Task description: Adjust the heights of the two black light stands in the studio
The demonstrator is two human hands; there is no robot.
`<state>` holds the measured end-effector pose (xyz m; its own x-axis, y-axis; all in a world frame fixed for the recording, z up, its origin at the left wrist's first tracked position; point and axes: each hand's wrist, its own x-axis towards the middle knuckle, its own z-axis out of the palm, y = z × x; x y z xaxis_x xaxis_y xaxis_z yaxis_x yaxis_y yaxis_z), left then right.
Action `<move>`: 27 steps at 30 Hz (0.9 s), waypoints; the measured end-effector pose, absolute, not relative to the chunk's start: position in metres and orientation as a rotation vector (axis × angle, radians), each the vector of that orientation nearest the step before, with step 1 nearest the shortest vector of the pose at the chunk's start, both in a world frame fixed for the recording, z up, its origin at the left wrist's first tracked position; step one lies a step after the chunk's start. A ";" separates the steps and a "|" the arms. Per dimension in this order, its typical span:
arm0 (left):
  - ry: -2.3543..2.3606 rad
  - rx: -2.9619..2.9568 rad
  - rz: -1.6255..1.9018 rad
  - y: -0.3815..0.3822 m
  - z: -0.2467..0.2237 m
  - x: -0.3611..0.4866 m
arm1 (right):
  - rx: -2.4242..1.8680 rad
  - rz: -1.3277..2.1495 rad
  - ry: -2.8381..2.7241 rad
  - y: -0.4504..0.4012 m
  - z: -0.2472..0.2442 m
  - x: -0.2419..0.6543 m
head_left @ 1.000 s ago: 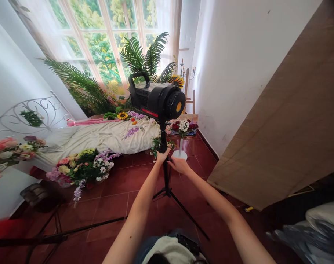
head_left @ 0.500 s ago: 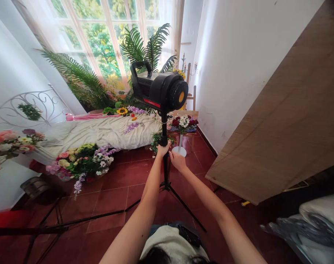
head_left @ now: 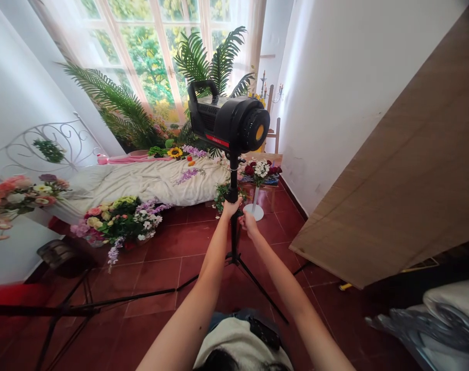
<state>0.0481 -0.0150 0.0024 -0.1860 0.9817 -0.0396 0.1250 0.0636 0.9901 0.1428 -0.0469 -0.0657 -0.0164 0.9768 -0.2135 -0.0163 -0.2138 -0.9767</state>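
Observation:
A black studio light (head_left: 229, 121) with a top handle and a yellow disc on its front sits on a black light stand (head_left: 234, 239). My left hand (head_left: 230, 207) is wrapped round the stand's pole, just below a collar under the light. Slightly lower and to the right, my right hand (head_left: 250, 223) is closed, its fingers pinching at the side of the pole, where a knob sits largely hidden by them. The stand's legs spread over the red tiled floor (head_left: 157, 275).
A bed (head_left: 141, 180) with cream cloth lies beyond the light, flowers (head_left: 118, 221) along its near side. A white flower stand (head_left: 253, 210) is just behind the pole. Another tripod (head_left: 60, 312) reaches in from the left. A wooden panel (head_left: 389, 170) leans at right.
My right hand has turned at the wrist and its fingers have curled differently beside the pole. My left hand keeps its grip. The whole view has shifted slightly.

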 end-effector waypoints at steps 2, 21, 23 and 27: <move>1.464 1.184 1.250 -0.015 0.004 0.049 | -1.165 1.590 -0.948 -0.046 -0.065 0.142; 1.446 1.141 1.265 0.000 -0.012 0.052 | -1.741 0.455 -1.857 -0.071 -0.046 0.165; 1.442 1.137 1.261 0.002 -0.014 0.052 | -1.733 0.342 -1.986 -0.073 -0.040 0.166; 1.423 1.151 1.263 0.006 -0.021 0.051 | -1.727 0.221 -2.126 -0.070 -0.034 0.167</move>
<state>0.0513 0.0056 -0.0206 -0.1763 0.9837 -0.0357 0.0815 0.0507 0.9954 0.1666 -0.0701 -0.0340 -0.1639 0.9660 0.1998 0.9045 0.2280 -0.3605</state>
